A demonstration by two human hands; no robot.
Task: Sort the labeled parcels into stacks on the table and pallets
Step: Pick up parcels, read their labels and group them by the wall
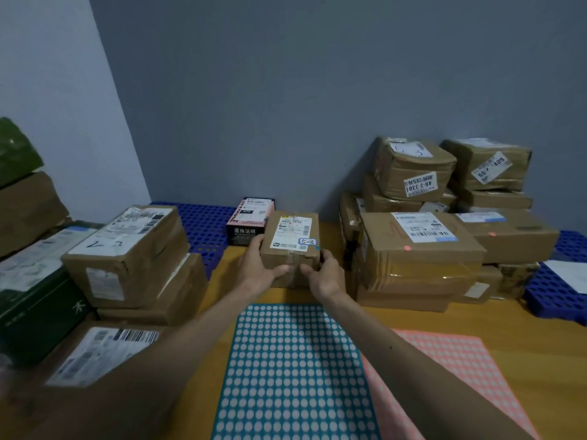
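Observation:
A small brown cardboard parcel [290,241] with a white shipping label and a blue-edged tag reading "5-3" sits mid-table, on top of another brown box. My left hand [259,265] grips its left side with the thumb across the front face. My right hand [324,274] holds its lower right corner, fingers curled round the edge. Just behind it stands a black and pink box [249,223]. A stack of brown parcels [419,246] rises at the right, and another parcel stack [133,258] stands at the left.
A blue dotted mat [292,373] and a pink dotted mat [457,369] lie on the wooden table [492,322] in front of me. Blue perforated pallets show at the back [206,227] and far right [556,296]. Green boxes [35,309] crowd the left edge.

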